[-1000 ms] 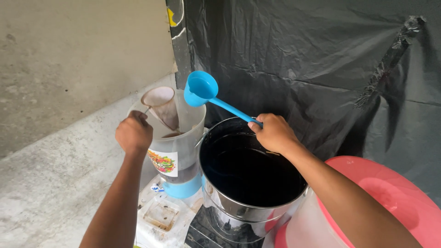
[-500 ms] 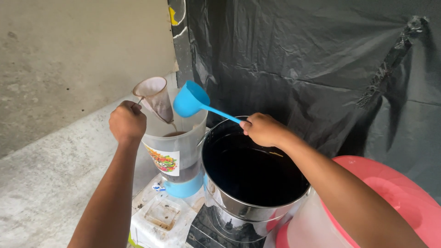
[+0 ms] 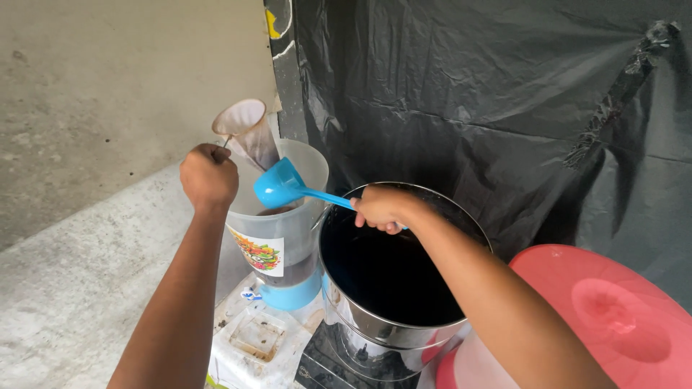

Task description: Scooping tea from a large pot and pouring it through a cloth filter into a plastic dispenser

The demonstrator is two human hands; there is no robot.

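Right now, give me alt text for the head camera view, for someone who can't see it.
The right hand holds a blue ladle over a translucent plastic pitcher, while the left hand holds a cloth strainer above it. Beside them stands a steel pot of dark liquid.

Red lid, black plastic sheet

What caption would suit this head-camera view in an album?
Right hand tips a blue ladle over a translucent jug; left hand holds a cloth strainer beside a steel pot.
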